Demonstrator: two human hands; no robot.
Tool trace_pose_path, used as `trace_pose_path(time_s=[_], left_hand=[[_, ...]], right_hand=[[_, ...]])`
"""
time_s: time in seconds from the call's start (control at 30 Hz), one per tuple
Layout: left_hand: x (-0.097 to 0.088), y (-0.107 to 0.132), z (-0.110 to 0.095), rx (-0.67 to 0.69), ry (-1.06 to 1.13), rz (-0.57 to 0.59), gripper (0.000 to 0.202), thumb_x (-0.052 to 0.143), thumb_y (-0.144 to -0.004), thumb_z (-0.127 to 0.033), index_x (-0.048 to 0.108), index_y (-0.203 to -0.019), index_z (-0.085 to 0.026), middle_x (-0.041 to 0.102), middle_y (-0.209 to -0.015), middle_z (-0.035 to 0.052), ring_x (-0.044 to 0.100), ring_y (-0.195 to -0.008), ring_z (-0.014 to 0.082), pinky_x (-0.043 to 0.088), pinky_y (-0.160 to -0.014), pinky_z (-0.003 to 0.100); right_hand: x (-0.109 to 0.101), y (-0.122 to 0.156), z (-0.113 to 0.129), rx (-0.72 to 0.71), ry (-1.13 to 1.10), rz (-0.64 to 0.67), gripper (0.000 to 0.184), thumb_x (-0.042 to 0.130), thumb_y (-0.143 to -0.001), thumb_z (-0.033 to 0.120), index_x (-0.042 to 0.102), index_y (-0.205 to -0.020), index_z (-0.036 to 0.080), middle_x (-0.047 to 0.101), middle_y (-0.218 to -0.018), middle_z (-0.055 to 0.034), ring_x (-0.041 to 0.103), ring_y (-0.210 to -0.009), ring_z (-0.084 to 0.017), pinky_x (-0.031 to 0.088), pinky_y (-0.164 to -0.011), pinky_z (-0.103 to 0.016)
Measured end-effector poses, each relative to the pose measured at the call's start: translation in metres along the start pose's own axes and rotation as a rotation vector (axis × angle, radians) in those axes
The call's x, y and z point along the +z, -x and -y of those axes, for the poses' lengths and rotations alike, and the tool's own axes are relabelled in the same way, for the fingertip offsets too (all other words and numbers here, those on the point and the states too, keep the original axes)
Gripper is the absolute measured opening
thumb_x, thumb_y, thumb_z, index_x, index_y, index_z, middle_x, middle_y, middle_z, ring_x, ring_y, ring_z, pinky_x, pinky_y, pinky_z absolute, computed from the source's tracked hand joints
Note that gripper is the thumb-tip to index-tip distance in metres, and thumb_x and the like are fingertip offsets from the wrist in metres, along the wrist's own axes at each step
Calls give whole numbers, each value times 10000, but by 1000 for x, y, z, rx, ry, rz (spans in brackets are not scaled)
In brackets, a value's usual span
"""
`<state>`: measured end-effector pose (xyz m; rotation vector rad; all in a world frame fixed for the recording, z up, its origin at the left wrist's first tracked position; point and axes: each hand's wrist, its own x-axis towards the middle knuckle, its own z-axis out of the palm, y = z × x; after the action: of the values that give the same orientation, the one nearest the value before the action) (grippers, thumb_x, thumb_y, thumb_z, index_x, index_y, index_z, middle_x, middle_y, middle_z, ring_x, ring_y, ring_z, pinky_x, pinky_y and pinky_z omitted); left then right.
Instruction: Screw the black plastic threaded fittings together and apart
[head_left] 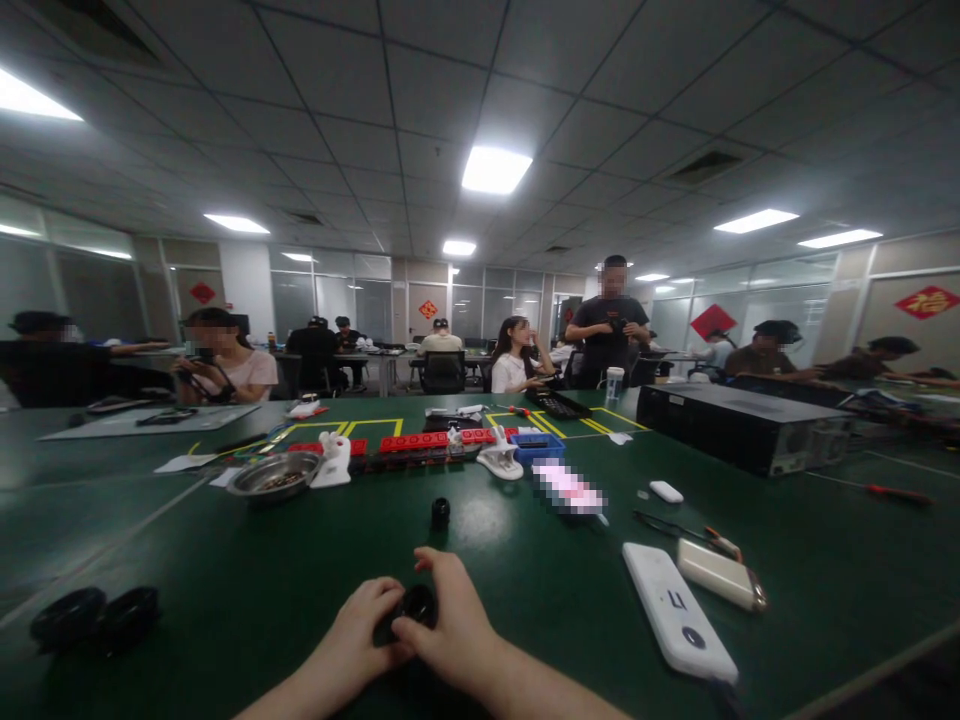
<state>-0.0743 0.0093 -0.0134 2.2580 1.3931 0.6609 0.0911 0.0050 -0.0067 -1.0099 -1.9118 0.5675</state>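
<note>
Both of my hands are around a black round part (417, 604) low over the green table, near its front edge. My left hand (364, 632) curls its fingers along the part's left side. On the other side, my right hand (454, 622) has its thumb against the part, while its index finger is raised off it. Much of the part is hidden by the fingers, so its exact kind is unclear. A smaller black cylindrical piece (440, 513) stands just beyond my hands. Two shiny black ring-like parts (67, 618) lie together at the left.
A metal bowl (276, 478) of small pieces, red trays (427, 440), a white clip stand (501, 455) and a blue bin (538, 447) line the middle. To the right are a white device (679, 612), a cream power bank (720, 573) and a black case (750, 425). People sit beyond.
</note>
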Motion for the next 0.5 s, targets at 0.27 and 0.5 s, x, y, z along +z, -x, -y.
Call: trace_pose_path(time_s=[0.27,0.5], left_hand=[[-4,3,-8,-15,20,-19,284,600,-659,-369,601,-890,-204,530,-1021,51,474,-977,239,391,-861,358],[-4,3,-7,5,11,-11,348,602,-668,-400,594,-960,-211,532,-1022,55,476,-971,238,393,-857,357]], right_hand=[[-2,0,0,-50,24,67,596,521,-605,72,393,-1174,198,521,-1012,-45,490,-962,-183,381,-885,-333],[-1,0,1,-18,34,-5,578,597,-627,172,406,-1172,180,483,-1102,-76,443,-1046,-210,350,-920,-355]])
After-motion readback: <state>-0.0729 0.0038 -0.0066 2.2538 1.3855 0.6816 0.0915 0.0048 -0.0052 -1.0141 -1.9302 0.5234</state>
